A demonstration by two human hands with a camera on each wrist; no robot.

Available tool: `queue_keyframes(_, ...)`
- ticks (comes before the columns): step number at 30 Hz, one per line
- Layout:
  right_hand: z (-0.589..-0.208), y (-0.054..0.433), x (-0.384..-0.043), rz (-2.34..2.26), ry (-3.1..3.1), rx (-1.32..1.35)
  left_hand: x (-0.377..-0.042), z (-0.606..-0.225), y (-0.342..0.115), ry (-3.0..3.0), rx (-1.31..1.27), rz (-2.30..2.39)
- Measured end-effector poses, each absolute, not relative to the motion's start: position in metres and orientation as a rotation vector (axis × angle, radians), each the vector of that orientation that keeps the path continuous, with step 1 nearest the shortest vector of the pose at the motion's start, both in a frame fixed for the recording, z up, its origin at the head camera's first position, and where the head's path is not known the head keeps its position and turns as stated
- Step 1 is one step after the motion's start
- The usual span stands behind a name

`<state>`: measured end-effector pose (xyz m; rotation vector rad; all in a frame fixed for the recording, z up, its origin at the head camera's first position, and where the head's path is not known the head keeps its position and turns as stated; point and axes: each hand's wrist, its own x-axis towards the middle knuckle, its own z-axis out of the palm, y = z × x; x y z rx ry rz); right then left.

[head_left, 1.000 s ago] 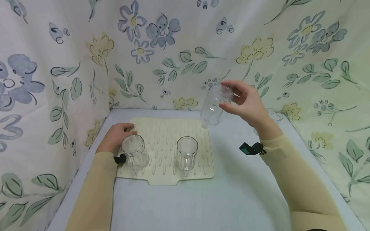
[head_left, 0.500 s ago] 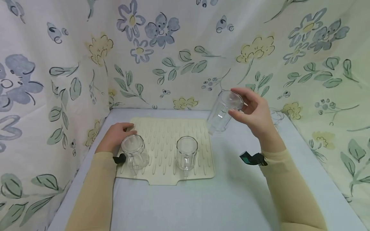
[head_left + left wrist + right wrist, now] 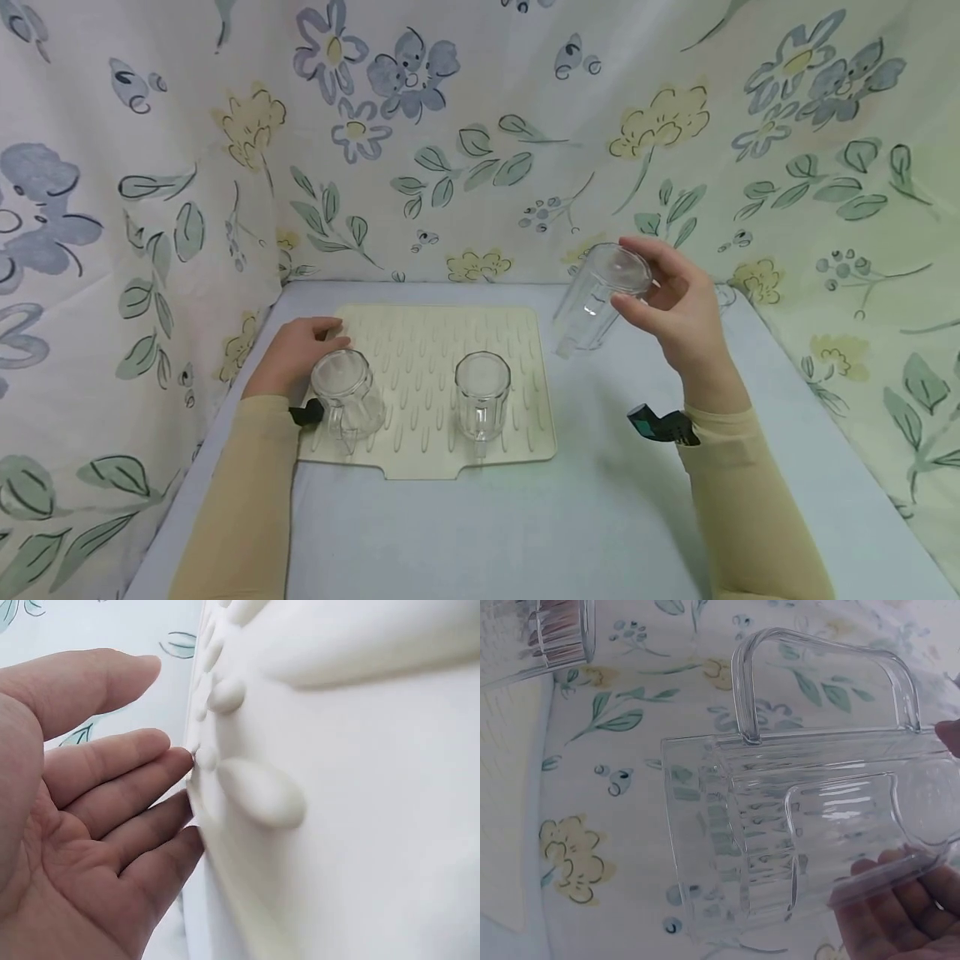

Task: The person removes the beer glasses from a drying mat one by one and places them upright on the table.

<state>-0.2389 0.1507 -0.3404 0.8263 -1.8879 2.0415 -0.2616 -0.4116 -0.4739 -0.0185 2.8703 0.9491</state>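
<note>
Holding a clear mug (image 3: 592, 304) off the cream mat (image 3: 416, 400)

Partway along, judging by a left mug (image 3: 345, 379) and right mug (image 3: 482, 387) standing on the cream mat, seemingly mouth-down. Pinched near the base between thumb and fingers of the right hand (image 3: 678, 312), tilted mouth-down, right of the mat. Resting the left hand (image 3: 296, 358) at the mat's left edge, with fingers loosely extended, gripping nothing. Also in sight behind the right hand, a transparent piece (image 3: 726, 296), mostly hidden. Rigid-looking, ribbed near the mouth, looped at the handle. Rubbery-looking underneath, raised in drop-shaped nubs.

The mugs (image 3: 596, 296) are colourless, the mat (image 3: 420, 367) cream, the curtain (image 3: 480, 83) floral.
</note>
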Motion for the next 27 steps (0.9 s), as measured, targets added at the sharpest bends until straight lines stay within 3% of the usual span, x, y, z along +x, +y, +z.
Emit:
queue_keyframes(9,-0.34,0.152,-0.236,2.053,-1.872,0.803,-0.253,-0.44,-0.421,2.925,-0.068,0.879)
queue_keyframes(27,-0.344,0.153,-0.231,1.951,-1.915,0.82,-0.208,-0.351,-0.385,3.093,-0.153,0.927)
